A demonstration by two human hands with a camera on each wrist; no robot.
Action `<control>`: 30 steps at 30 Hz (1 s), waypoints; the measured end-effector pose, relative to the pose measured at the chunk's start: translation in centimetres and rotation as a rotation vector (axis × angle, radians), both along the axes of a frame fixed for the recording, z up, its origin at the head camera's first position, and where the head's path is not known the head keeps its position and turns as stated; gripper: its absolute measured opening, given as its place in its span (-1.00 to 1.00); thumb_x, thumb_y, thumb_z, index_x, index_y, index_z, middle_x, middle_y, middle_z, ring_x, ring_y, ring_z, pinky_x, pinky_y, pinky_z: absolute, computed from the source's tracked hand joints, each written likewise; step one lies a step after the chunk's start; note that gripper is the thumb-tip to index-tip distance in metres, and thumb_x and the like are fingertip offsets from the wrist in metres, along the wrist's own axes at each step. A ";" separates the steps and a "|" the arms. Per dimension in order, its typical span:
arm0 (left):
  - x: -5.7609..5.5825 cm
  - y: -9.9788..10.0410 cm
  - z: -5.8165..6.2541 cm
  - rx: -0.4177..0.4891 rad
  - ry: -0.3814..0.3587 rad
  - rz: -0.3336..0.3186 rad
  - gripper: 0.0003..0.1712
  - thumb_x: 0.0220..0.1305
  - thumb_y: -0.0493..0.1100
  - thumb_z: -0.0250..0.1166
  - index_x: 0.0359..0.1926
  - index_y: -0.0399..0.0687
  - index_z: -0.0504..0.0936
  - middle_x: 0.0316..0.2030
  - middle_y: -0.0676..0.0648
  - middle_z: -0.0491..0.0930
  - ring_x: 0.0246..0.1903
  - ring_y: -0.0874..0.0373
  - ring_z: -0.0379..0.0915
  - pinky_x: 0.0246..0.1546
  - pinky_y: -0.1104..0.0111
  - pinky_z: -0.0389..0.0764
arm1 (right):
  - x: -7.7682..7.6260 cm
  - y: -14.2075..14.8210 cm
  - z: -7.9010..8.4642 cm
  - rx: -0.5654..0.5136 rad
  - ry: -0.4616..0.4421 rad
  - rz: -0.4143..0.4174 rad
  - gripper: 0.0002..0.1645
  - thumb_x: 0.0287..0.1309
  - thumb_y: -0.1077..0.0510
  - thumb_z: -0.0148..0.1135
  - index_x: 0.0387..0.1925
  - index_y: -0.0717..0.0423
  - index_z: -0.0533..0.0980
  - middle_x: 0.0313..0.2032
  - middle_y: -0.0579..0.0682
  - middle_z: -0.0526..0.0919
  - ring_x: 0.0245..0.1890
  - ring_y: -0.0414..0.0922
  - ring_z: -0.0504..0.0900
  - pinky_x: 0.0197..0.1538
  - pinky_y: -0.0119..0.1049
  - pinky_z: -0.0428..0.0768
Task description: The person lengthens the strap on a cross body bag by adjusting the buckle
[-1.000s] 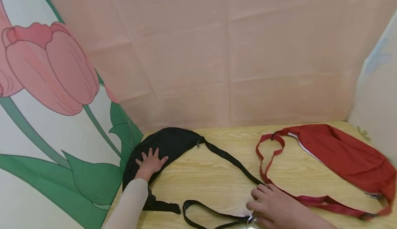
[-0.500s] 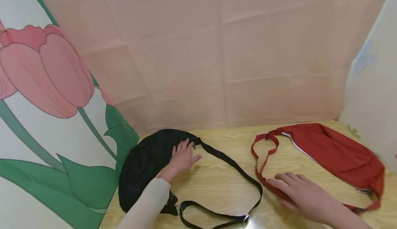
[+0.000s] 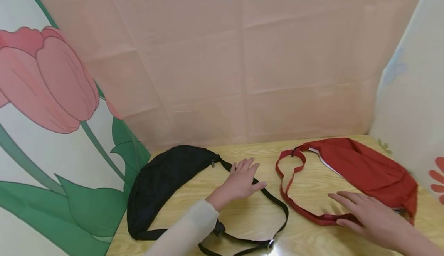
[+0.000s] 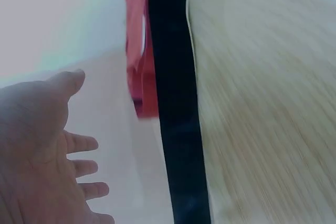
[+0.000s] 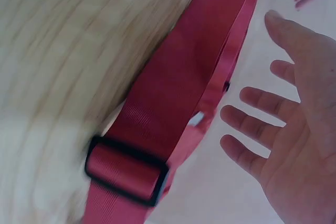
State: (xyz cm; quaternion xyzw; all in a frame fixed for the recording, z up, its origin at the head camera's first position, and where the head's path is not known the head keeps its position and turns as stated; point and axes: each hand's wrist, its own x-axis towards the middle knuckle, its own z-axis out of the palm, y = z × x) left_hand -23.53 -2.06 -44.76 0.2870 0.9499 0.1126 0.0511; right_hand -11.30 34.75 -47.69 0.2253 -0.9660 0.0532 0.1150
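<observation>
A black waist bag (image 3: 166,182) lies on the left of the table, its strap looping to the right through a metal ring (image 3: 271,243). My left hand (image 3: 241,181), fingers spread, is over the upper part of that black strap (image 3: 277,203); in the left wrist view the palm is empty, beside the strap (image 4: 176,87). On the right lies a red waist bag (image 3: 367,167) with a white-edged zipper. My right hand (image 3: 371,217) hovers with straightened fingers over the red strap (image 3: 312,217). The right wrist view shows that strap's black slider (image 5: 126,171) near the empty palm.
The wood-grain table (image 3: 194,198) meets a pinkish cloth backdrop (image 3: 194,55) at its far edge. A tulip-printed panel (image 3: 62,86) borders it on the left, and a pale floral panel (image 3: 416,94) on the right.
My left hand has moved right from the black bag's body to its strap. The right hand has let go of the black strap and moved right over the red strap.
</observation>
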 end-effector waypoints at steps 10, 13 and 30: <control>2.5 5.2 0.8 -0.068 0.014 -0.138 -0.11 0.38 0.51 -0.07 0.55 0.21 0.19 0.57 0.12 -0.02 0.55 0.08 -0.12 0.48 -0.08 0.00 | 1.2 3.7 -1.0 -0.012 -0.107 -0.109 -0.14 0.03 -0.43 0.37 0.24 -0.02 0.54 0.10 -0.04 0.61 0.05 0.06 0.59 -0.07 0.21 0.60; 3.2 6.4 1.0 -0.089 0.018 -0.189 -0.11 0.38 0.52 -0.09 0.57 0.25 0.15 0.58 0.14 -0.05 0.55 0.12 -0.13 0.48 -0.06 0.01 | 1.4 4.7 -1.4 -0.008 -0.101 -0.119 -0.16 0.03 -0.40 0.39 0.23 -0.02 0.56 0.10 -0.03 0.61 0.06 0.06 0.58 -0.08 0.14 0.62; 6.2 14.6 0.3 -0.251 -0.023 -0.390 -0.13 0.32 0.58 -0.12 0.56 0.50 0.02 0.55 0.32 -0.16 0.54 0.32 -0.25 0.50 0.11 0.00 | 2.6 9.4 -2.6 0.056 -0.114 -0.167 0.03 -0.28 -0.47 0.50 0.16 0.07 0.57 0.02 0.01 0.63 -0.12 0.00 0.61 -0.24 -0.03 0.65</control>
